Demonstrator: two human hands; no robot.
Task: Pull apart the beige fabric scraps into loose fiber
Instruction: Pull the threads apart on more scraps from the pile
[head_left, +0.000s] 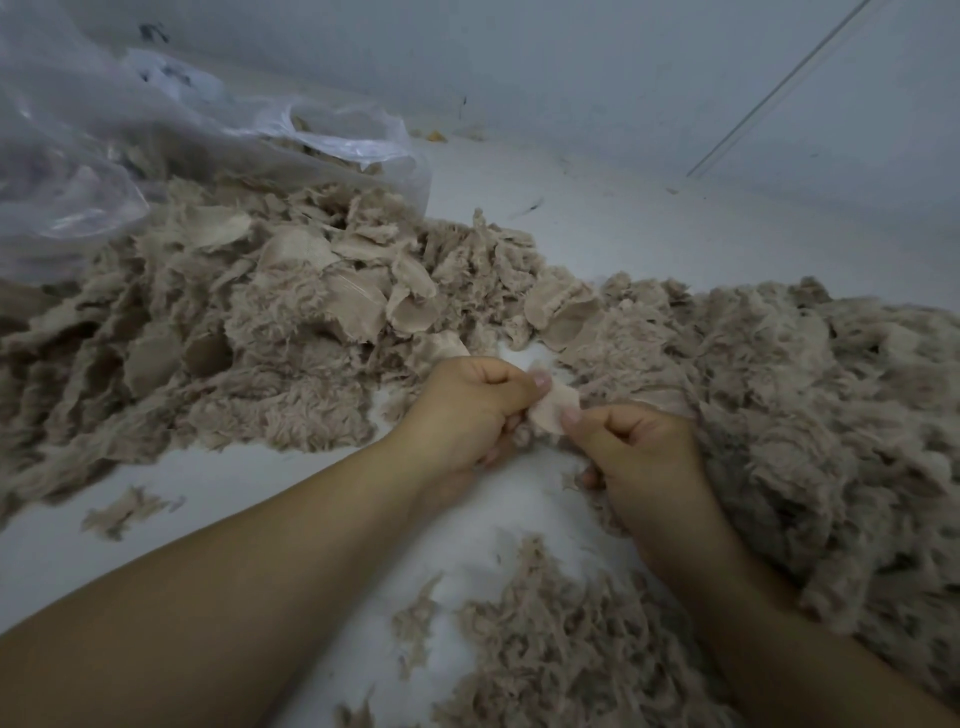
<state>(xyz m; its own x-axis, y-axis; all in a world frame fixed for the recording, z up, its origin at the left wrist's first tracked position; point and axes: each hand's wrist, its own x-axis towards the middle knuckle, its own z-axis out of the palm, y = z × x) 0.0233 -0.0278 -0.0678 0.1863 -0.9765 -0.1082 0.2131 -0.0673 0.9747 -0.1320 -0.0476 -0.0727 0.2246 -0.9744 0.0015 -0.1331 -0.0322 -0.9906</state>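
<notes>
A small beige fabric scrap (555, 410) is pinched between both hands at the centre of the view. My left hand (467, 410) grips its left edge with thumb and fingers. My right hand (636, 449) holds its lower right edge, thumb on top. A big pile of beige fabric scraps (270, 322) lies to the left and behind. Loose beige fiber (810, 405) is heaped on the right, and more loose strands (566, 639) lie near the front between my forearms.
A clear plastic bag (124, 145) holding more scraps lies at the back left. The work surface (597, 218) is white and meets a pale wall at the back. A small stray tuft (124, 512) lies at the front left.
</notes>
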